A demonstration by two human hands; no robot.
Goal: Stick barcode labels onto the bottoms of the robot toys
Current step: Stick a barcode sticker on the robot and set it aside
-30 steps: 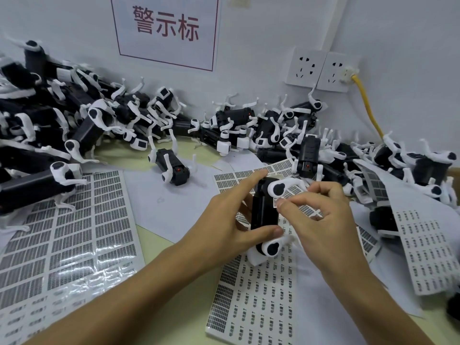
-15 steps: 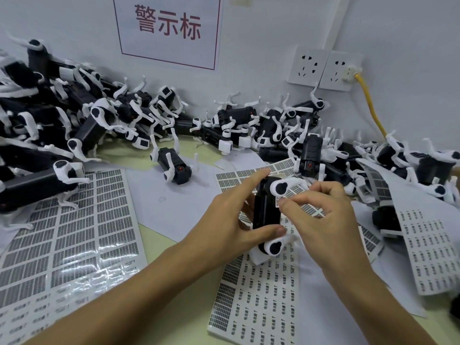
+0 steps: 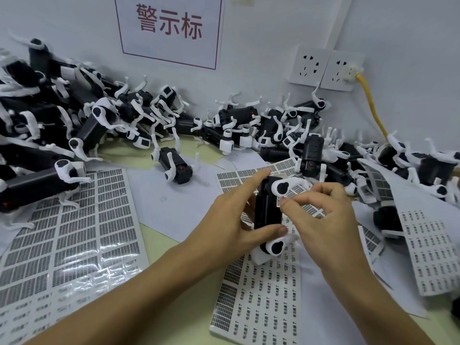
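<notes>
Probably light and rigid, the robot toy (image 3: 267,207) sits clamped by its black body in the left hand (image 3: 230,225), while the right hand (image 3: 326,220) pinches a barcode label (image 3: 279,203) against it.

Red "警示标" on the wall sign (image 3: 169,28); label sheets' (image 3: 258,305) print seemingly illegible.

Both bare forearms reach in from below. The left hand (image 3: 231,220) grips with forefinger stretched forward and thumb clamped across — the right hand (image 3: 323,220) curls, thumb and forefinger tips pinched together just beside it.
</notes>
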